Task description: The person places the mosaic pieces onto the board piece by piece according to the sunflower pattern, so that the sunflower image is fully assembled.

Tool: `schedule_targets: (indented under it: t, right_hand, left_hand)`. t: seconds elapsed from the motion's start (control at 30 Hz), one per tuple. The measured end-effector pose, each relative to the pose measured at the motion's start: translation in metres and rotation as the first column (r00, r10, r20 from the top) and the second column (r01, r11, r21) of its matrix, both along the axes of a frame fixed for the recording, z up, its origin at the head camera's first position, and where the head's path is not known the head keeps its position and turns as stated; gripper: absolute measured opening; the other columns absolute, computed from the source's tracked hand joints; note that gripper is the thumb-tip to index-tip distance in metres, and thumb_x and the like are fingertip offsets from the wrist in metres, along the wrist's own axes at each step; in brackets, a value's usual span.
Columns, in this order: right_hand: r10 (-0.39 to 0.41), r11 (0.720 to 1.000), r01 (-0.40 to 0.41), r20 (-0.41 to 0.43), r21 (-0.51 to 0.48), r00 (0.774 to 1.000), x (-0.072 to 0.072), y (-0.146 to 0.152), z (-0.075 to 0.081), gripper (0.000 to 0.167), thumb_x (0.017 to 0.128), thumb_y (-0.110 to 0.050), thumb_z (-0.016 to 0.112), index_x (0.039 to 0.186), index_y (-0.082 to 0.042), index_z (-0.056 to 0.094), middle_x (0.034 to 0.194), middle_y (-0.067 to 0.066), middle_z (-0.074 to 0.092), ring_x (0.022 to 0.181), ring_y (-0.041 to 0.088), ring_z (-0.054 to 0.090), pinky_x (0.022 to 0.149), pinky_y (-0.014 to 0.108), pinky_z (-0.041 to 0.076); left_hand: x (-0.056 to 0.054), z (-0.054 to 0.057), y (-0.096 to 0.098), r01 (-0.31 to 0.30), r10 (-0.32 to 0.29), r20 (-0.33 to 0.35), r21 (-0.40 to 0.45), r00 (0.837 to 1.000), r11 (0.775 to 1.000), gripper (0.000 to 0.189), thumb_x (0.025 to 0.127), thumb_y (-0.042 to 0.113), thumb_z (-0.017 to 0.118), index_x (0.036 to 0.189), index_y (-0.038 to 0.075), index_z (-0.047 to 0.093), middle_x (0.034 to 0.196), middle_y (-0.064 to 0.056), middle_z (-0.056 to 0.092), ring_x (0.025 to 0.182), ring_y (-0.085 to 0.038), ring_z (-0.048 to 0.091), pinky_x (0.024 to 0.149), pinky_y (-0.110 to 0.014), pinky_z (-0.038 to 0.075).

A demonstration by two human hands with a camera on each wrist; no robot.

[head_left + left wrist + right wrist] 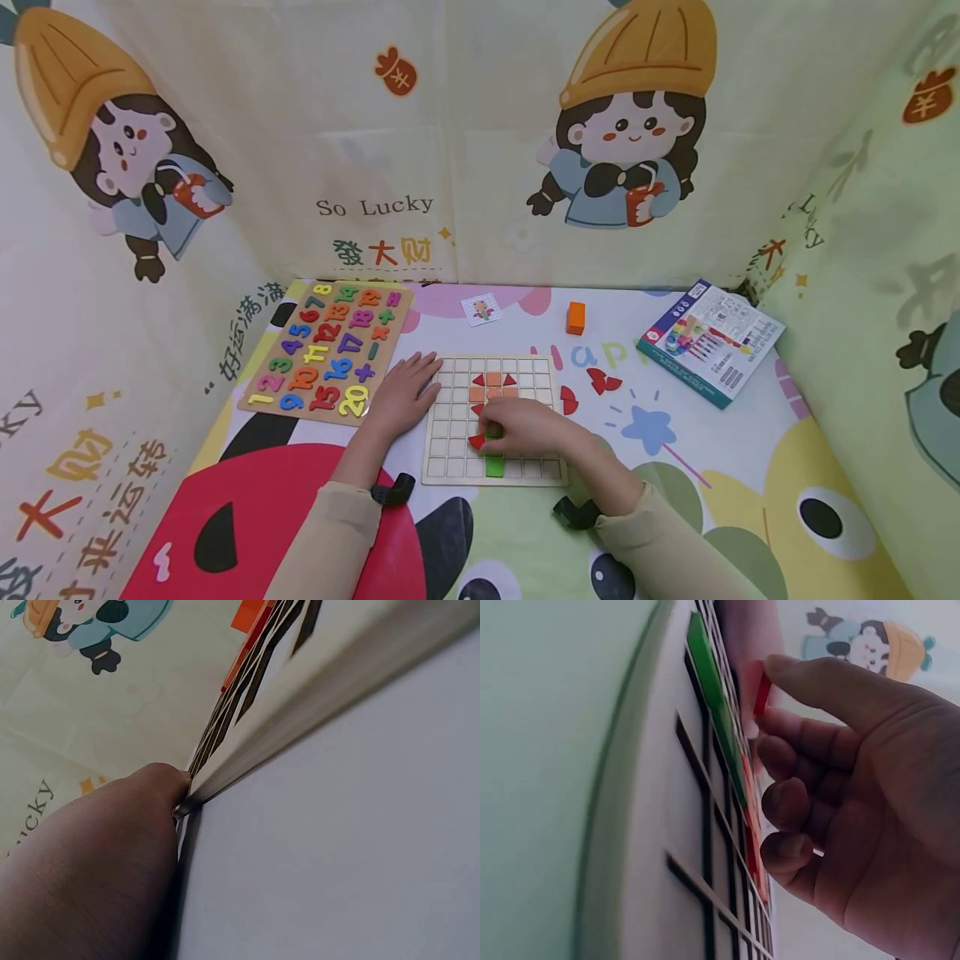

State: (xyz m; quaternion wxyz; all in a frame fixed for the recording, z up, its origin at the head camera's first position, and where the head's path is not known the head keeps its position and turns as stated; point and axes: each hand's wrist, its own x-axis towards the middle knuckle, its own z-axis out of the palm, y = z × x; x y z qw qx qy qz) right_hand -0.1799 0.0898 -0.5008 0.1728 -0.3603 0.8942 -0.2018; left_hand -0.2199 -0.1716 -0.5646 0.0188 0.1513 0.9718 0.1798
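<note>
A wooden grid board [450,417] lies flat with orange squares [492,379], red triangles [510,380] and green squares [495,467] set in its cells. Over its middle, my right hand [528,423] pinches a small flat red piece [762,694] between thumb and index finger; the other fingers are loosely curled. The hand hides some of the cells in the head view. My left hand [405,393] lies at the board's upper left edge with fingers extended, its thumb [161,784] against the board's side.
A number board [296,392] with coloured digits lies left. Several loose red pieces [603,382] are just right of the grid. Behind stand a picture card [482,309] and an orange block [575,318]; a boxed set [712,342] lies at the right. Printed cloth surrounds the table.
</note>
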Motion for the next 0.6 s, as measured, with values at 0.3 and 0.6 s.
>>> schedule_targets:
  t: [0.3,0.6]
  right_hand:
    - [0.002,0.998,0.003,-0.066,0.065,0.998,0.0024,-0.0095,-0.0085,0.019,0.086,-0.043,0.073,0.088,-0.029,0.061,0.080,-0.010,0.051,0.070,0.004,0.049,0.059,0.021,0.042]
    - [0.018,0.995,-0.010,-0.077,0.095,0.997,0.0047,-0.0115,-0.0080,0.020,0.086,-0.043,0.072,0.086,-0.029,0.059,0.081,-0.010,0.051,0.069,0.005,0.049,0.058,0.021,0.042]
  left_hand:
    - [0.0008,0.0033,0.0008,0.003,-0.003,0.002,-0.002,1.000,1.000,0.057,0.102,0.049,0.045,0.154,0.028,0.037,0.161,0.005,0.033,0.154,-0.022,0.020,0.127,-0.047,0.015]
    - [0.0005,0.0031,0.0015,-0.009,0.009,0.002,-0.008,1.000,1.000,0.057,0.101,0.050,0.045,0.154,0.029,0.037,0.161,0.005,0.034,0.154,-0.022,0.020,0.127,-0.047,0.015]
